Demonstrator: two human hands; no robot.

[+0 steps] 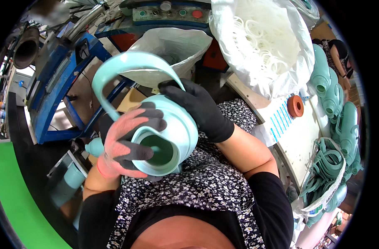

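A pale teal plastic jug [183, 128] is held in front of my apron, its round open mouth tilted toward me. From its far side rises a wide, curved band handle [127, 58] of the same colour. My left hand [125, 139], in a pink and dark grey glove, grips the jug's left side, with fingers spread across the shoulder and the mouth's rim. My right hand [200, 110], in a black glove, closes on the far right side, where the handle's right end meets the body. The fingertips behind the handle are partly hidden.
A white sack of white plastic rings [262, 50] stands beside a white table [299, 151] bearing a red-brown ring [295, 106]. Teal jugs [321, 72] and a bag of teal handles [327, 162] crowd the right. Ahead are a woven sack [173, 41] and blue machine frame [52, 110]. Another person [339, 56] is far right.
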